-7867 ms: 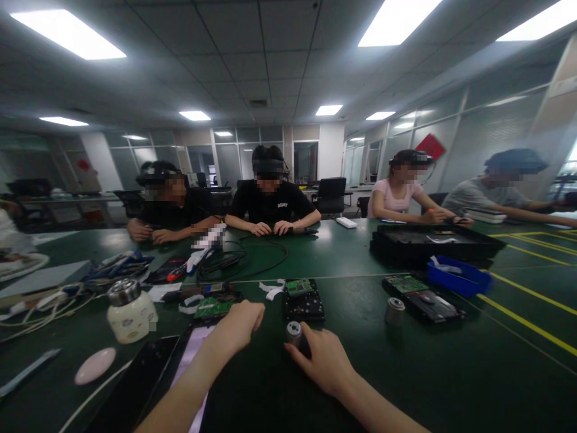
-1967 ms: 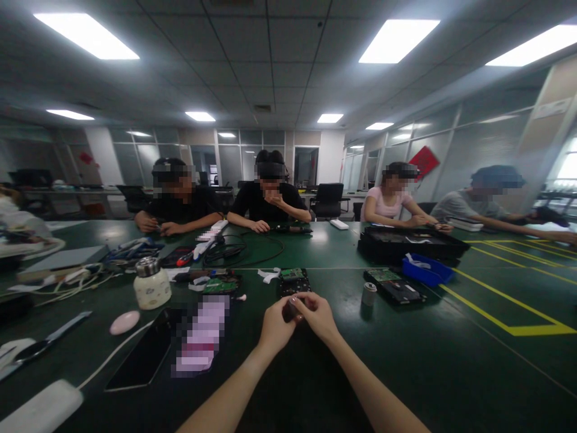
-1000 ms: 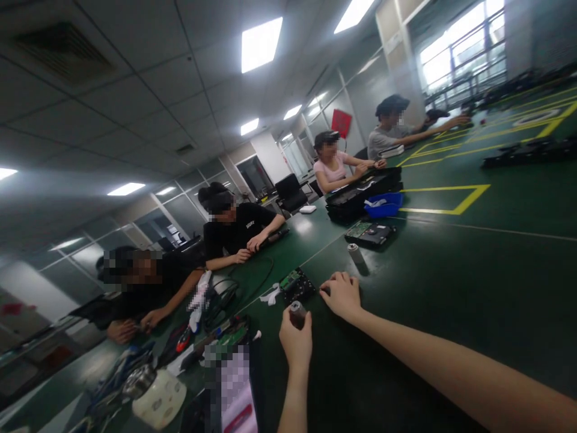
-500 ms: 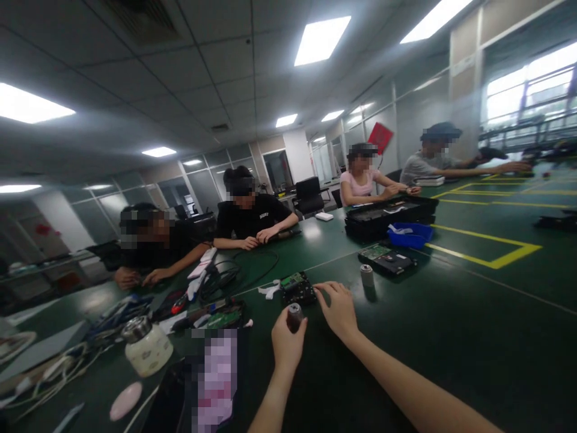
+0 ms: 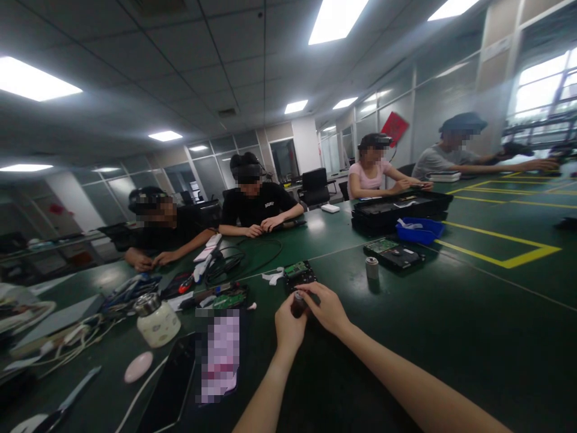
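My left hand is wrapped round a small dark cylinder with a metallic top, held upright above the table. At its top are the thumb and fingertips of my right hand, pinched close together; whatever they hold, if anything, is too small to make out. Just beyond both hands lies a hard drive with a green circuit board, partly hidden by my right fingers. A white strip lies at its left. To the right, a similar silvery cylinder stands upright on the green table.
Another hard drive lies beyond the standing cylinder, near a blue tray and a black case. On the left are a phone, a cream jar, cables and several tools. Several people sit across the table.
My right hand has moved left and nearer, from the hard drive's edge to the top of the cylinder in my left hand. The camera view has shifted slightly.
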The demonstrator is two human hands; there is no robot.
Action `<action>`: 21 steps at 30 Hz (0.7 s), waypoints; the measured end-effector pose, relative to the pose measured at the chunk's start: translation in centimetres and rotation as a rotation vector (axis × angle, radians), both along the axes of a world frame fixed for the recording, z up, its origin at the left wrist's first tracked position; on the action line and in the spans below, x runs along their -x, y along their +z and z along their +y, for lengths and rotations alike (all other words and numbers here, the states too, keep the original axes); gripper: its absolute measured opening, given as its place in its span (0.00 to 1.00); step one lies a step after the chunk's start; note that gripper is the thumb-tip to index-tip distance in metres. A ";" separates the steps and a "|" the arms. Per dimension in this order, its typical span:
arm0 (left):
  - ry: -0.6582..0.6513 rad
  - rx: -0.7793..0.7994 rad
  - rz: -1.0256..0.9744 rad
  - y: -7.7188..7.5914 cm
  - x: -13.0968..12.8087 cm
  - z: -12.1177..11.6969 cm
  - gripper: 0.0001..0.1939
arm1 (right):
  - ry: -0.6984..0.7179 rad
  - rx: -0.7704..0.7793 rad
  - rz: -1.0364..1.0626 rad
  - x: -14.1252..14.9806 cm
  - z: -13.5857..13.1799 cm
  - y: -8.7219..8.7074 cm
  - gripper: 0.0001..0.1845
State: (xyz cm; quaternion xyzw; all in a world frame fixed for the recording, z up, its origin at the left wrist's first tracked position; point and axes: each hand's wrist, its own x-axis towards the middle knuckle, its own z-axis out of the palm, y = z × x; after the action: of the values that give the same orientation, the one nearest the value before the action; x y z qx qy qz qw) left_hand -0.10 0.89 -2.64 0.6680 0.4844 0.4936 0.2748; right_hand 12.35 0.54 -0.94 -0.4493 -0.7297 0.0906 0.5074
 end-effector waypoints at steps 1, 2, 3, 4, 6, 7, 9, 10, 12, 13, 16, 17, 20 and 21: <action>0.001 0.000 0.004 0.0 0.0 0.0 0.19 | 0.011 0.000 0.007 0.0 0.1 0.0 0.12; 0.003 0.000 0.008 0.0 0.0 0.1 0.20 | 0.019 -0.001 0.013 0.0 0.2 -0.1 0.12; 0.006 0.000 0.011 -0.1 0.0 0.1 0.20 | 0.025 -0.003 0.019 -0.1 0.3 -0.1 0.12; 0.009 0.000 0.014 -0.1 0.0 0.2 0.20 | 0.030 -0.004 0.022 -0.1 0.4 -0.2 0.12; 0.014 0.000 0.019 -0.2 0.0 0.3 0.21 | 0.037 -0.008 0.025 -0.1 0.5 -0.3 0.12; 0.015 -0.001 0.021 -0.3 0.0 0.3 0.21 | 0.040 -0.010 0.025 -0.1 0.5 -0.3 0.12; 0.014 -0.004 0.025 -0.4 0.1 0.4 0.22 | 0.043 -0.014 0.022 -0.1 0.5 -0.4 0.13; 0.014 -0.006 0.026 -0.5 0.1 0.4 0.22 | 0.044 -0.015 0.020 -0.1 0.5 -0.4 0.13; 0.018 -0.010 0.030 -0.5 0.2 0.5 0.23 | 0.047 -0.016 0.010 -0.2 0.5 -0.3 0.13; 0.022 -0.011 0.033 -0.5 0.2 0.5 0.23 | 0.049 -0.016 0.004 -0.2 0.5 -0.3 0.14; 0.031 -0.014 0.042 -0.4 0.2 0.4 0.22 | 0.059 -0.017 -0.016 -0.2 0.6 -0.3 0.14; 0.033 -0.015 0.045 -0.3 0.2 0.3 0.21 | 0.064 -0.018 -0.024 -0.3 0.6 -0.3 0.15; 0.039 -0.018 0.054 -0.1 0.2 0.2 0.20 | 0.083 -0.020 -0.044 -0.3 0.5 -0.3 0.14; 0.041 -0.019 0.057 -0.1 0.1 0.1 0.20 | 0.087 -0.020 -0.047 -0.3 0.5 -0.2 0.14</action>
State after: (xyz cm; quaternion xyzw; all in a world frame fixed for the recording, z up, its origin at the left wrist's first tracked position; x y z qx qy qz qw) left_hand -0.25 1.03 -2.70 0.6742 0.5009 0.4845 0.2446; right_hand 12.61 1.01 -1.19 -0.4141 -0.7610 0.0948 0.4903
